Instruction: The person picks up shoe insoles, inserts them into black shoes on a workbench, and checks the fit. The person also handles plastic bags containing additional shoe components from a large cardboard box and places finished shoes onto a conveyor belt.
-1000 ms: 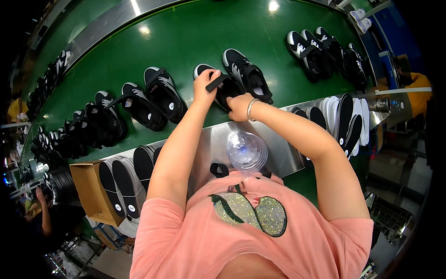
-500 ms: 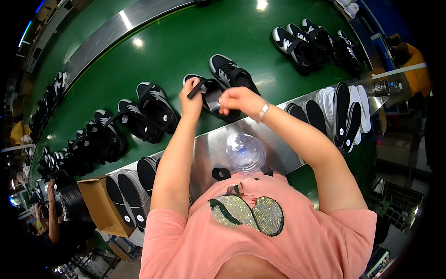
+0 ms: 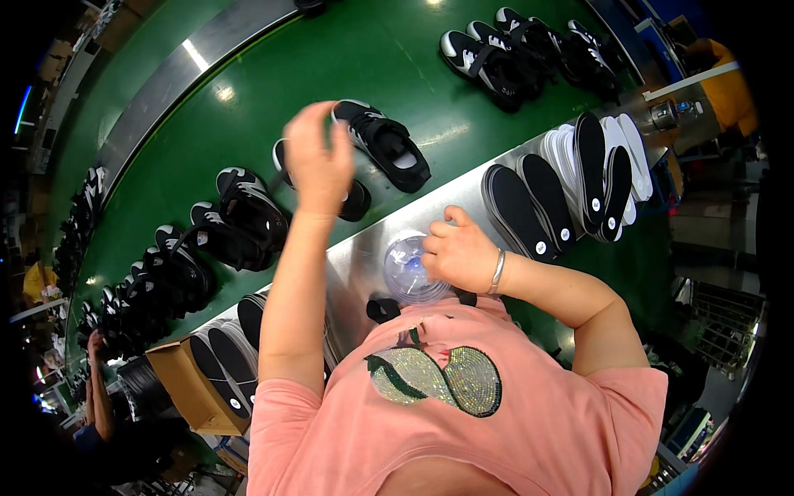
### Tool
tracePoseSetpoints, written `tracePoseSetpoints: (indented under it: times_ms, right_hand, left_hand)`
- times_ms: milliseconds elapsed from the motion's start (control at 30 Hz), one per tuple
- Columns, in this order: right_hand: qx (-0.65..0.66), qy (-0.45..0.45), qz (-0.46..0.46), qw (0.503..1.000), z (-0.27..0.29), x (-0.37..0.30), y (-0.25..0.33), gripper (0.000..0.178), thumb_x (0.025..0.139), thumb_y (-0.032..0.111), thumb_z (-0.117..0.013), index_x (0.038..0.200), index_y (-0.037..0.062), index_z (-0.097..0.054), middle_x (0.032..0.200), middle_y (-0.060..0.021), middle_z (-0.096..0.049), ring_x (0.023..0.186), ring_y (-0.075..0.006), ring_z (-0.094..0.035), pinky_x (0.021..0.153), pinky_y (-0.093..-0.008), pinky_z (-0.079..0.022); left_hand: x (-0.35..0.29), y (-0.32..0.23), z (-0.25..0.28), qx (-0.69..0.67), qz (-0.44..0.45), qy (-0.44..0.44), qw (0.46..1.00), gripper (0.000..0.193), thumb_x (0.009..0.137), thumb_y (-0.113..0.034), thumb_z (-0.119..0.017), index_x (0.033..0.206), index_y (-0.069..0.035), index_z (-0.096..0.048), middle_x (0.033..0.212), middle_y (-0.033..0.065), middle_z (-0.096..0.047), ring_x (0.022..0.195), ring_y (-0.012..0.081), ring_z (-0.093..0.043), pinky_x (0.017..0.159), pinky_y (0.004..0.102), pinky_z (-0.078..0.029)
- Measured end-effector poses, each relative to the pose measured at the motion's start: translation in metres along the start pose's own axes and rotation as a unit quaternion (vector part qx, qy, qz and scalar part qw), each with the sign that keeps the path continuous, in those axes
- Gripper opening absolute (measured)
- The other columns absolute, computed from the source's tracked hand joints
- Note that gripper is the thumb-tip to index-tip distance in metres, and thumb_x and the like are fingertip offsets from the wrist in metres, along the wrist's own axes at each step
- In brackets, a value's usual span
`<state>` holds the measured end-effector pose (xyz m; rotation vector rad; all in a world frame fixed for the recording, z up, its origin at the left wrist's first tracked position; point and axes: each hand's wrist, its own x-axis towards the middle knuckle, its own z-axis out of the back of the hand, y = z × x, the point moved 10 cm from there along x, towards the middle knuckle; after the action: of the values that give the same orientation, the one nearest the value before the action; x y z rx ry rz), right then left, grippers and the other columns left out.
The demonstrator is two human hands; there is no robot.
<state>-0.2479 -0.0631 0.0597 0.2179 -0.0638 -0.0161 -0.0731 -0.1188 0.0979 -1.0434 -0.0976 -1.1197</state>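
My left hand [image 3: 317,161] is raised over a black strapped shoe [image 3: 357,202], hiding much of it. It is blurred; its thumb and fingers stand apart with nothing seen between them. The shoe's mate [image 3: 385,145], black with a silver toe, lies just beyond to the right, with a pale patch inside it. Close to my body, my right hand [image 3: 465,255] hovers at the right side of a clear plastic bowl [image 3: 405,269], overlapping its edge in the view. Its fingers are loosely bent, one digit raised apart, and nothing shows in them.
Black shoes [image 3: 240,215] line the green conveyor belt [image 3: 273,91] at left; more shoes [image 3: 496,66] stand at far right. Stacks of black and white insoles [image 3: 542,202] lie right of me on the metal ledge [image 3: 351,256]. A cardboard box [image 3: 178,376] with insoles is at left.
My right hand has come out of the near shoe and back to the bowl. My left hand has released the shoe's strap and lifted away. In view, the shoes have shifted left.
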Motion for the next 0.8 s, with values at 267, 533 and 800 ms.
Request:
tracePoseSetpoints:
  times_ms: [267,533,800]
  right_hand:
    - [0.323,-0.194,-0.328,0.866,-0.037,0.024,-0.192,0.028,0.08,0.012,-0.048,0.107,0.0041,-0.051,0.105,-0.018,-0.051,0.099,-0.0327,-0.048,0.086,-0.0362,-0.039]
    - [0.343,-0.07,-0.345,0.871,-0.085,0.07,-0.22,0.026,0.076,0.028,-0.055,0.071,0.0028,-0.061,0.068,-0.0138,-0.061,0.064,-0.0263,-0.059,0.061,-0.0347,-0.047]
    - [0.444,-0.193,-0.336,0.808,-0.014,-0.011,-0.178,0.034,0.081,0.034,-0.054,0.091,0.0016,-0.057,0.081,-0.0127,-0.06,0.071,-0.0212,-0.058,0.065,-0.0316,-0.045]
  left_hand:
    - [-0.055,0.046,-0.123,0.034,0.144,0.233,0.961,0.094,0.057,-0.01,-0.068,0.131,0.0,-0.01,0.123,0.0211,-0.033,0.118,0.0349,-0.029,0.097,0.0405,-0.028]
    - [-0.052,0.057,-0.125,0.121,0.125,0.241,0.955,0.086,0.057,0.0,-0.065,0.128,-0.003,-0.017,0.105,0.0204,-0.048,0.099,0.036,-0.046,0.081,0.0418,-0.039]
    - [-0.048,0.096,-0.115,-0.161,0.256,0.117,0.946,0.017,0.065,-0.006,-0.06,0.075,-0.004,-0.047,0.072,0.0055,-0.056,0.067,0.0157,-0.052,0.063,0.0288,-0.042]
